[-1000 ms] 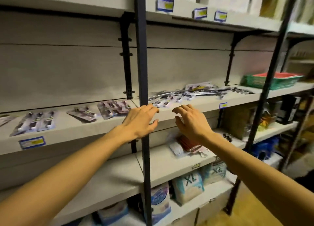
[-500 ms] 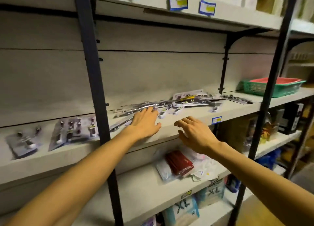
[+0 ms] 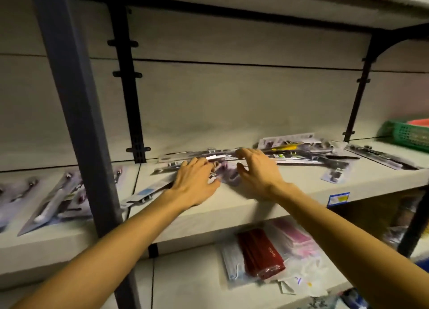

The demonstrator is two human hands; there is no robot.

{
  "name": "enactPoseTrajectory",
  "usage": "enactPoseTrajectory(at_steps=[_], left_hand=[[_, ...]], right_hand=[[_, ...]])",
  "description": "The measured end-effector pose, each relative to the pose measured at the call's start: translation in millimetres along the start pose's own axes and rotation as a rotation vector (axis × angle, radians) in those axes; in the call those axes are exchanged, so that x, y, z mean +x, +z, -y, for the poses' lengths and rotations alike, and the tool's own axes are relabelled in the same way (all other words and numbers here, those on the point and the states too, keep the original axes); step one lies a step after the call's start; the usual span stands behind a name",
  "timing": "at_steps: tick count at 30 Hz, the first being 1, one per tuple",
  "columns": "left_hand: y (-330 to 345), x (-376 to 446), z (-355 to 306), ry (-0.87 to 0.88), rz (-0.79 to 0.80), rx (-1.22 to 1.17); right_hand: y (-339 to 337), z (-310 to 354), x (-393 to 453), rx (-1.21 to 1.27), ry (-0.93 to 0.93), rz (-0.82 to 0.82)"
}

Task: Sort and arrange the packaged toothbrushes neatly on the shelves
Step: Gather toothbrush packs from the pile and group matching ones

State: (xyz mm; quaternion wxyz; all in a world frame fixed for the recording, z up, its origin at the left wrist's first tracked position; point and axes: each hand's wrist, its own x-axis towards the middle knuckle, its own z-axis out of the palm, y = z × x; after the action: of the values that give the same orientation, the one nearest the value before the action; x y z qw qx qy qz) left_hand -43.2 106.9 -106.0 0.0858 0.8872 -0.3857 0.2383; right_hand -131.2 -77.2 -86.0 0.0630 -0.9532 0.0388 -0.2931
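Two bare forearms enter from the bottom edge, slim and long, with no sleeves showing anywhere along them. The left hand and the right hand wear no gloves, rings, watch or bracelets. The fingers are slender, with short, unpainted nails; fine detail is blurred.

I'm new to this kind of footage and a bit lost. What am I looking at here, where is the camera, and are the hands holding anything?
No machine here: a person wears a camera on the head, so you look down along both bare arms at a shelf. The left hand and right hand reach with spread fingers onto a loose pile of packaged toothbrushes; neither plainly grips anything. More packs lie to the left, past a dark post. A green basket sits far right, and a red packet lies on the shelf below.
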Motion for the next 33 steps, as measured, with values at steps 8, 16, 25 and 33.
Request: enactPoseTrajectory(at_steps=[8,16,25,33], left_hand=[[-3,18,18,-0.260,-0.080,0.023],[-14,30,39,-0.364,0.163,0.003],[-19,37,30,-0.409,0.066,0.052],[-35,47,17,-0.463,0.008,0.127]], right_hand=[[35,-17,65,-0.058,-0.050,0.171],[41,-65,85,-0.011,-0.119,0.283],[36,-101,83,0.066,-0.250,0.069],[39,-108,79,0.275,-0.235,-0.103]])
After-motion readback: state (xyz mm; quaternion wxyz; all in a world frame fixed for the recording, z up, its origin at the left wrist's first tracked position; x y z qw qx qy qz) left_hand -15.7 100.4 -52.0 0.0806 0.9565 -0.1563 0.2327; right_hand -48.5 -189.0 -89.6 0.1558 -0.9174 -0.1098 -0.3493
